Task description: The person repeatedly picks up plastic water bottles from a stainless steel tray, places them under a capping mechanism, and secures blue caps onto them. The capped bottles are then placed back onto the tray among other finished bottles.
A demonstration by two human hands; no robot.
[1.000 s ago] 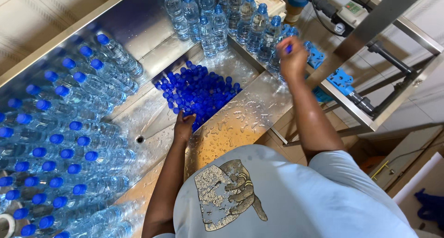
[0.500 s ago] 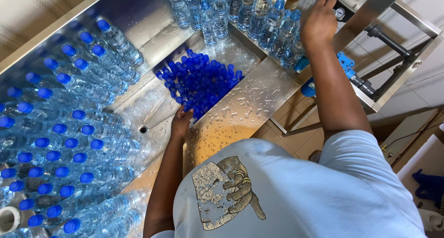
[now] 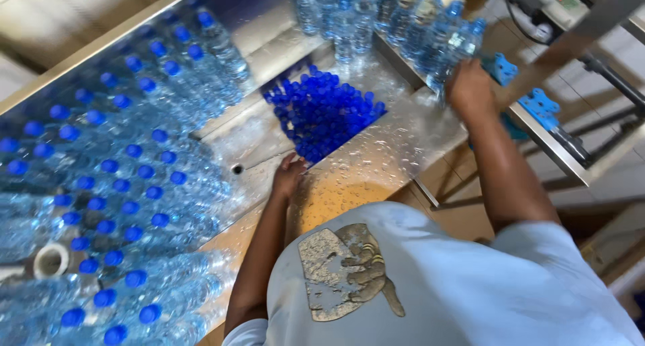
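My left hand (image 3: 289,175) rests, fingers curled, on the wet steel table (image 3: 396,151) at the near edge of a pile of loose blue caps (image 3: 322,111). Whether it holds a cap is hidden. My right hand (image 3: 470,87) reaches to the far right and grips the side of a clear water bottle (image 3: 451,47) in a row of upright bottles (image 3: 376,17) at the table's back. Some of these bottles have blue caps on.
Several capped water bottles (image 3: 134,178) crowd the left side of the table. A roll of tape (image 3: 50,260) lies among them at the lower left. A metal frame with blue clamps (image 3: 537,107) runs past the table's right edge. My light shirt (image 3: 416,285) fills the foreground.
My right hand has come down from the bottle tops at the far right to the side of a bottle nearer the table edge. My left hand has stayed by the caps.
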